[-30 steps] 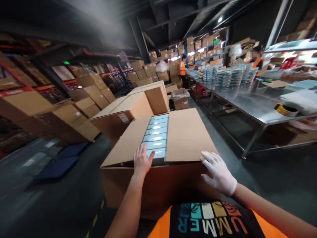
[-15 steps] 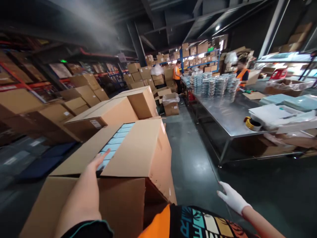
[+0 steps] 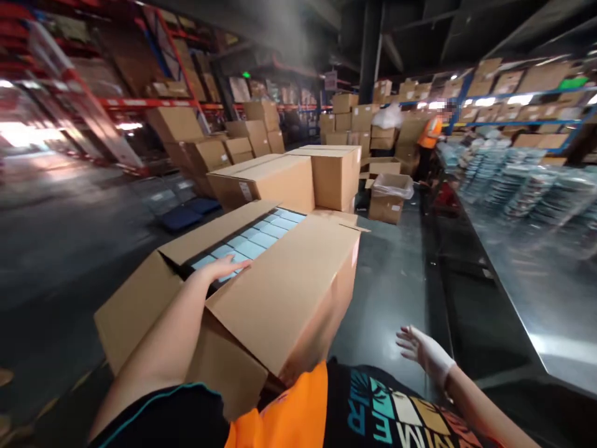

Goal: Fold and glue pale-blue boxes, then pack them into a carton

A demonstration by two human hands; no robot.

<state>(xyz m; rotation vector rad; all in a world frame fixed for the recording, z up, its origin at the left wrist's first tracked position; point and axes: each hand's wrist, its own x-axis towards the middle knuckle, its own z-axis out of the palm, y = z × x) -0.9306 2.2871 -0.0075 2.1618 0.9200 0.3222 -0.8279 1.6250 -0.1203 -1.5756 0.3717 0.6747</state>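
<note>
Fingers (image 3: 233, 266) flat on blue packs (image 3: 261, 239), open carton (image 3: 280, 298)

A second ago both my hands were on the box (image 3: 261, 292), my gloved right hand (image 3: 425, 352) flat on its near right flap. Now that hand is off it, hanging open over the floor well to the right. My left hand (image 3: 224, 269) has slid farther in, resting on the pale packs (image 3: 261, 239) between the flaps, and the box now sits angled at my left.
</note>
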